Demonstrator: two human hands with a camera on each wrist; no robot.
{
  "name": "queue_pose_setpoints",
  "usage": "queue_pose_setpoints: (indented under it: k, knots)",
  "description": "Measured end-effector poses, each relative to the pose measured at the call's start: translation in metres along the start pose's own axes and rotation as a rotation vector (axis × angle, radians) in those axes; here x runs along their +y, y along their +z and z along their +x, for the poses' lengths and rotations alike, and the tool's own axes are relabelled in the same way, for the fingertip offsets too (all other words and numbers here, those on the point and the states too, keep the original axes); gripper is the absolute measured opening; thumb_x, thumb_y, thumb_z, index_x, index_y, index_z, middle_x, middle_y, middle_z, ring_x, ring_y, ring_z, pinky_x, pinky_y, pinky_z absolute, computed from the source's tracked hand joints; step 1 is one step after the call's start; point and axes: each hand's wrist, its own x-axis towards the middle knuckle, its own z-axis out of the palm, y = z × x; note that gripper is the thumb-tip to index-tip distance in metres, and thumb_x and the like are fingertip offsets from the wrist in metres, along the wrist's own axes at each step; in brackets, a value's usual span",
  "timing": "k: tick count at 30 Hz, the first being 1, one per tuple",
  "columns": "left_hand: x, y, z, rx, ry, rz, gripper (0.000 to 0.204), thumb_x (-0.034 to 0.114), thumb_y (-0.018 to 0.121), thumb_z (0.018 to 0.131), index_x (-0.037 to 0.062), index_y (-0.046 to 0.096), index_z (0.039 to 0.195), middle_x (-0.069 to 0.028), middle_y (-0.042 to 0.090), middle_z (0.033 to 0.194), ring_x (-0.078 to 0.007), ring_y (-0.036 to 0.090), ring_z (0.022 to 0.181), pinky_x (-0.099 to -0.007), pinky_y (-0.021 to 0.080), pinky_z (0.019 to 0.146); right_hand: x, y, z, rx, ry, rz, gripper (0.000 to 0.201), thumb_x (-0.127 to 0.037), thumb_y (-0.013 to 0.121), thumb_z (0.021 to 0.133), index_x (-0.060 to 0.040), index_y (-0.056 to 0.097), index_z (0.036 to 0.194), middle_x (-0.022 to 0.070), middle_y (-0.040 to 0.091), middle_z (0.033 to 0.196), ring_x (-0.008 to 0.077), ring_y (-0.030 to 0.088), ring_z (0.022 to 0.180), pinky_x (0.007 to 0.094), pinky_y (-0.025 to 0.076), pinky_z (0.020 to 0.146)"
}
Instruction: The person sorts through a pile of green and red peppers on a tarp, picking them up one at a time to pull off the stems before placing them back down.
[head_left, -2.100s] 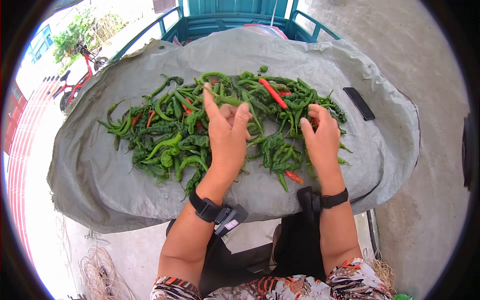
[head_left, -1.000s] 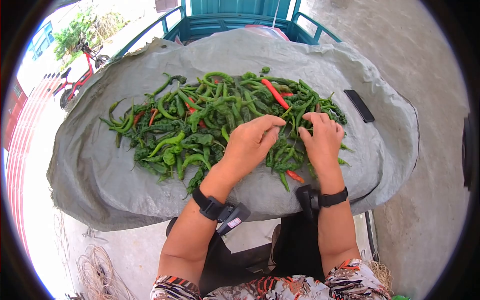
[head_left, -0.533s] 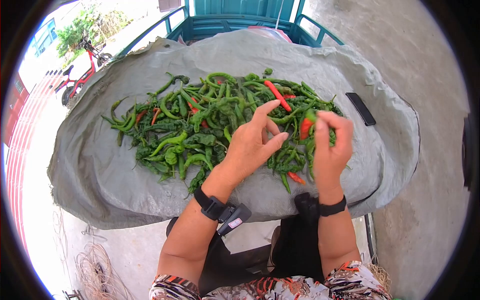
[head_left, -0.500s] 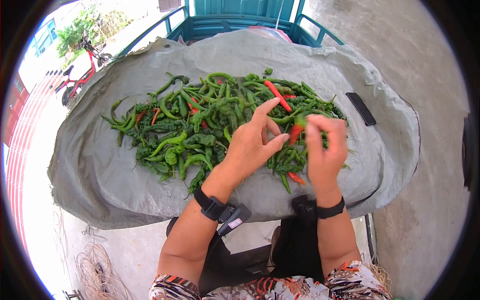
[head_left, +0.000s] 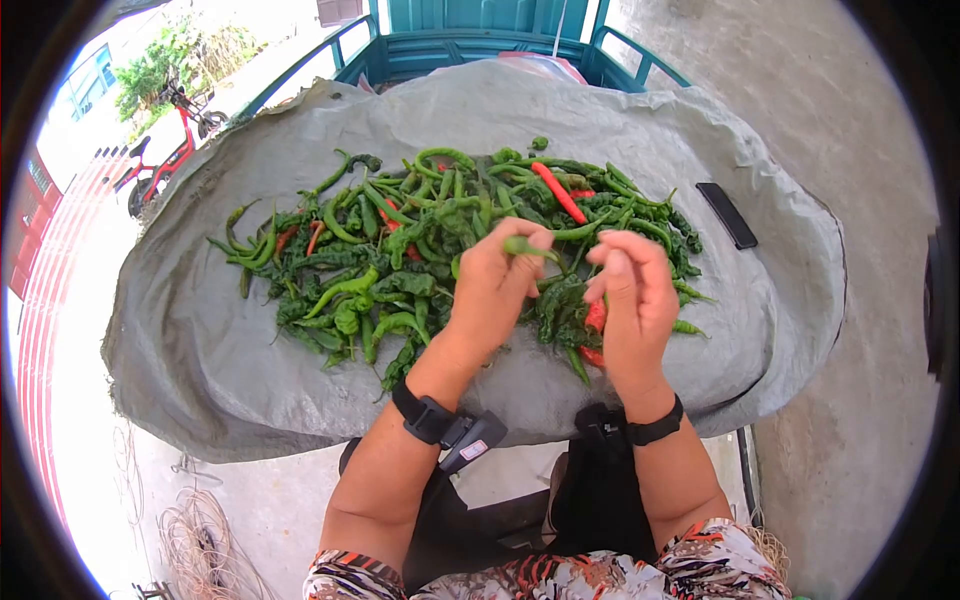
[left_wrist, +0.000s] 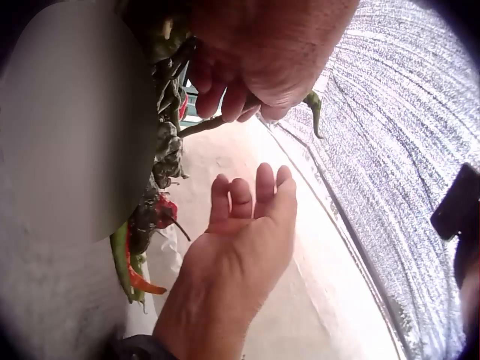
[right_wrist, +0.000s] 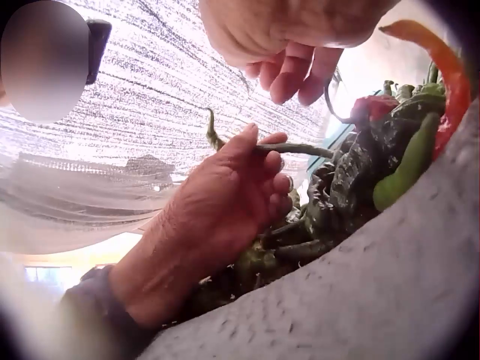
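Observation:
Green and red peppers lie heaped on a grey sheet. Between its thumb and fingers my left hand pinches a slim green pepper, whose curled end sticks out past the hand in the right wrist view. Facing it, my right hand is raised with loosely bent, parted fingers and nothing held, as the left wrist view shows of this hand. Just beside and below the right hand's thumb is a red pepper; another long red pepper rests on top of the heap.
A black phone lies on the sheet at the right. Behind the sheet stands a teal metal cart bed. A red bike is at the far left, and coiled twine lies on the ground at lower left.
My right hand, which held a short red pepper with a green end half a second ago, is now without it. My left hand has moved slightly and now pinches a green pepper.

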Motion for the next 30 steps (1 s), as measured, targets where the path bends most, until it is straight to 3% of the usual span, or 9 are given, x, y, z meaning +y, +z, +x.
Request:
queue_pose_setpoints:
  k: [8, 12, 13, 16, 19, 22, 25, 28, 30]
  knots:
    - [0.002, -0.007, 0.000, 0.073, 0.040, -0.196, 0.046, 0.045, 0.044, 0.107, 0.0034, 0.062, 0.102, -0.0031, 0.059, 0.067, -0.0104, 0.056, 0.060, -0.0251, 0.044, 0.058, 0.017, -0.005, 0.011, -0.122, 0.097, -0.284, 0.022, -0.012, 0.063, 0.097, -0.0032, 0.065, 0.117, 0.0070, 0.062, 0.102, 0.0115, 0.053, 0.069, 0.0259, 0.046, 0.064]
    - [0.001, -0.009, 0.003, 0.109, 0.047, -0.282, 0.043, 0.043, 0.045, 0.107, 0.0043, 0.062, 0.100, -0.0020, 0.060, 0.066, -0.0084, 0.055, 0.058, -0.0231, 0.043, 0.056, 0.015, -0.008, 0.012, -0.350, -0.096, -0.407, 0.020, -0.011, 0.062, 0.097, -0.0037, 0.067, 0.115, 0.0078, 0.064, 0.102, 0.0133, 0.060, 0.079, 0.0272, 0.049, 0.070]
    - [-0.001, -0.010, 0.002, 0.118, 0.051, -0.307, 0.040, 0.041, 0.046, 0.107, 0.0046, 0.062, 0.100, -0.0009, 0.060, 0.066, -0.0071, 0.054, 0.057, -0.0219, 0.042, 0.055, 0.023, -0.007, 0.015, -0.307, -0.254, -0.425, 0.019, -0.013, 0.060, 0.098, -0.0029, 0.067, 0.113, 0.0075, 0.067, 0.099, 0.0125, 0.063, 0.081, 0.0276, 0.051, 0.070]
    - [0.002, -0.008, 0.002, 0.135, 0.024, -0.306, 0.038, 0.039, 0.047, 0.107, 0.0047, 0.062, 0.100, -0.0013, 0.061, 0.067, -0.0071, 0.054, 0.057, -0.0215, 0.042, 0.054, 0.005, -0.004, 0.010, -0.175, 0.145, -0.085, 0.019, -0.015, 0.059, 0.100, -0.0028, 0.067, 0.113, 0.0064, 0.069, 0.091, 0.0105, 0.063, 0.076, 0.0271, 0.051, 0.068]
    - [-0.001, -0.008, 0.002, 0.131, 0.027, -0.301, 0.036, 0.038, 0.049, 0.107, 0.0050, 0.062, 0.102, -0.0013, 0.062, 0.068, -0.0070, 0.054, 0.057, -0.0209, 0.041, 0.054, -0.004, -0.008, 0.007, -0.281, 0.221, -0.078, 0.020, -0.016, 0.060, 0.101, -0.0027, 0.066, 0.114, 0.0061, 0.070, 0.085, 0.0082, 0.062, 0.072, 0.0245, 0.051, 0.065]
    - [0.001, -0.009, 0.003, 0.100, 0.079, -0.231, 0.037, 0.037, 0.050, 0.106, 0.0036, 0.057, 0.118, -0.0063, 0.064, 0.074, -0.0097, 0.056, 0.061, -0.0233, 0.043, 0.057, 0.002, -0.003, 0.005, -0.267, 0.180, -0.083, 0.021, -0.017, 0.061, 0.100, -0.0030, 0.066, 0.115, 0.0053, 0.069, 0.083, 0.0068, 0.060, 0.067, 0.0218, 0.049, 0.061]
    - [0.005, -0.004, 0.002, 0.121, 0.078, -0.193, 0.046, 0.029, 0.056, 0.103, 0.0030, 0.044, 0.139, -0.0094, 0.069, 0.086, -0.0094, 0.057, 0.063, -0.0229, 0.044, 0.057, 0.010, -0.005, 0.012, -0.078, 0.365, 0.150, 0.020, -0.017, 0.063, 0.099, -0.0030, 0.066, 0.113, 0.0043, 0.068, 0.082, 0.0066, 0.059, 0.066, 0.0207, 0.047, 0.060]
    - [0.006, -0.007, 0.004, 0.029, 0.064, -0.171, 0.067, 0.024, 0.058, 0.101, 0.0025, 0.023, 0.155, -0.0166, 0.067, 0.111, -0.0112, 0.059, 0.068, -0.0240, 0.047, 0.060, 0.016, -0.005, 0.020, 0.041, 0.418, 0.251, 0.018, -0.017, 0.064, 0.099, -0.0026, 0.067, 0.110, 0.0030, 0.068, 0.080, 0.0063, 0.057, 0.063, 0.0210, 0.047, 0.059]
    - [0.007, -0.005, 0.001, 0.049, 0.133, -0.191, 0.072, 0.023, 0.057, 0.101, 0.0035, 0.016, 0.157, -0.0198, 0.059, 0.126, -0.0143, 0.062, 0.074, -0.0261, 0.051, 0.065, 0.020, -0.009, 0.022, 0.003, 0.406, 0.294, 0.029, -0.015, 0.061, 0.100, -0.0022, 0.059, 0.126, 0.0080, 0.069, 0.101, 0.0108, 0.062, 0.082, 0.0245, 0.051, 0.072]
